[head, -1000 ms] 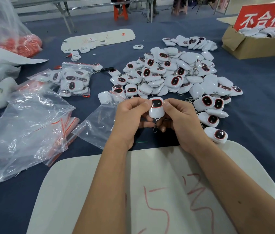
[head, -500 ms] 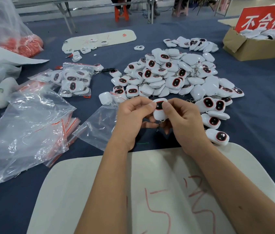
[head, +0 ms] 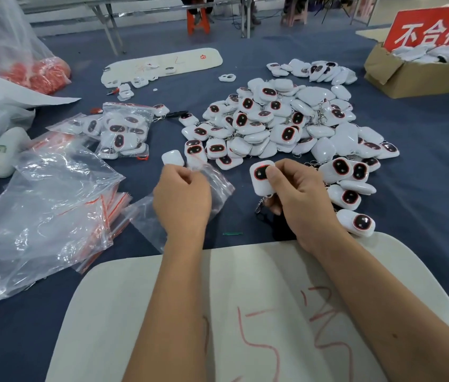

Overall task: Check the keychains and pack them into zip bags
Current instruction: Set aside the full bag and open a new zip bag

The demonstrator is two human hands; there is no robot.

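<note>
**Hands part: bag next**

The left hand point(head: 182, 197) has left the keychain point(head: 262, 177) and now pinches an empty zip bag point(head: 218, 183) on the surface. Right hand point(head: 297, 194) alone grips the keychain; checking looks finished, packing follows.

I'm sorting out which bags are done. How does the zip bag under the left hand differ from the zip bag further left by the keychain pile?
The zip bag at the left hand looks empty and flat; the far zip bag bulges with white keychains. The left hand grips the near one, while nothing touches the far one. Both are clear plastic and lie on the blue table cloth.
</note>
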